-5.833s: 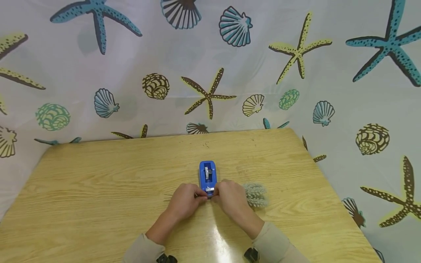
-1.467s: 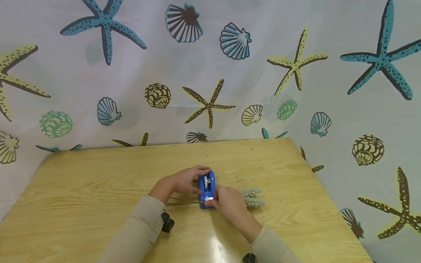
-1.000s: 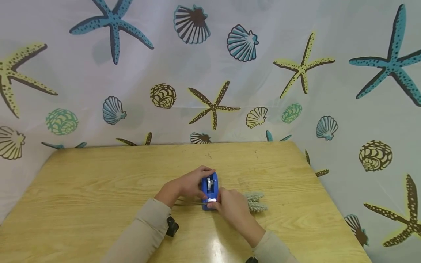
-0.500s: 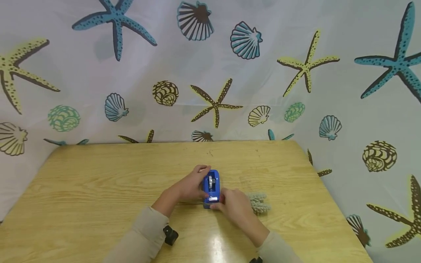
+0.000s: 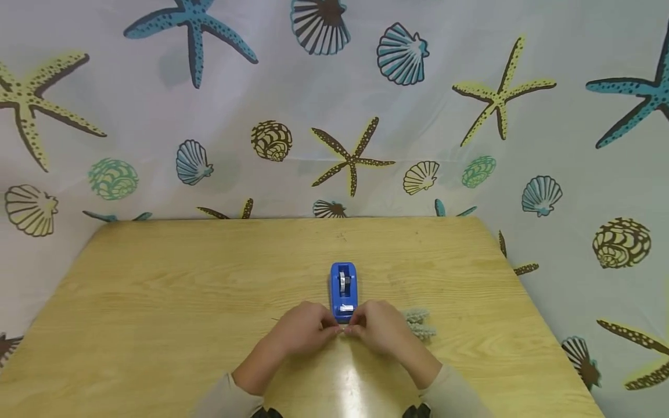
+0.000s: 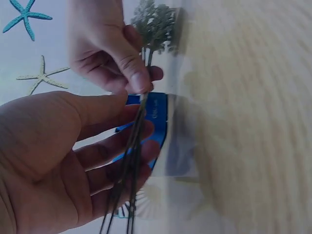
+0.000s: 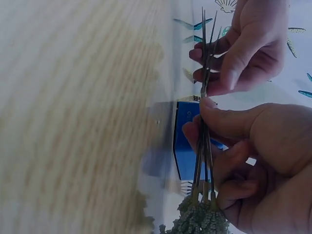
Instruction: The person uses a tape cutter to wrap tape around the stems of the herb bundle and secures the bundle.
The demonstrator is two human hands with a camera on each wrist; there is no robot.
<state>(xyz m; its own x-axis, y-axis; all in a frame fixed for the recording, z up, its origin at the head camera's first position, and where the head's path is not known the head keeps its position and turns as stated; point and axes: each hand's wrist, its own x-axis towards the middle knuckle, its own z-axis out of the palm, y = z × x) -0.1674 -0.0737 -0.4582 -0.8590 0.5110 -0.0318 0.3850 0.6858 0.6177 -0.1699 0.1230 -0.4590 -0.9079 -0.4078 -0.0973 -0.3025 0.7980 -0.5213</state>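
Observation:
My right hand (image 5: 384, 326) pinches the thin dark stems of a small bunch of artificial flowers (image 7: 204, 214) between thumb and fingers. The pale green heads (image 5: 420, 325) stick out to its right. My left hand (image 5: 305, 328) meets it fingertip to fingertip, its fingers curled around the stems (image 6: 130, 165), whose bare ends trail to the left. A small light patch, perhaps tape, shows on the stems between the hands in both wrist views. Just beyond the fingertips a blue tape dispenser (image 5: 343, 290) stands with a tape roll in it; neither hand grips it.
The wooden table (image 5: 183, 290) runs under both forearms and back to a curtain (image 5: 235, 75) printed with shells and starfish. The curtain also hangs along the right side. Dark wrist cameras (image 5: 416, 411) sit at the sleeves.
My left hand has let go of the tape dispenser and come down to the stems beside the right hand. Both hands are now slightly nearer me, in front of the dispenser.

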